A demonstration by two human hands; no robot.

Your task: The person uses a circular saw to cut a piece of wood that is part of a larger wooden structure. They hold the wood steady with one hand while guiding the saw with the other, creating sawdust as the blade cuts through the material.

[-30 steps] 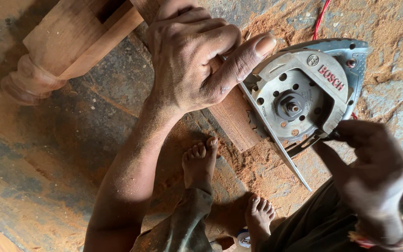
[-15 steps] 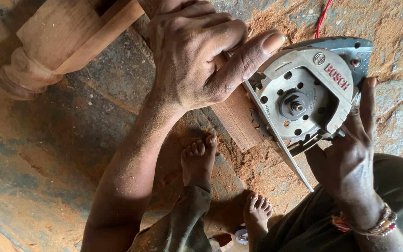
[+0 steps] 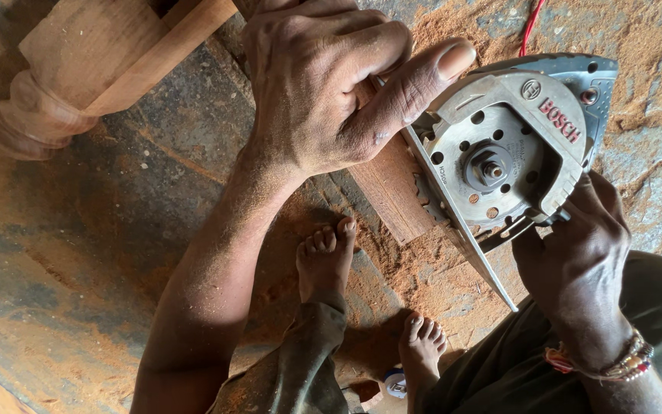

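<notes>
From the head view, your left hand (image 3: 331,92) presses the wooden strip (image 3: 392,192), grip pinching it, thumb just beside the circular saw (image 3: 499,146). Your right hand (image 3: 576,261) wraps its handle. Keep that thumb clear and the baseplate flat.

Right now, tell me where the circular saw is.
In the head view the circular saw sits upper right, its edge against the wooden strip, between the left hand pressing that strip and the right hand holding the saw from below.
</notes>
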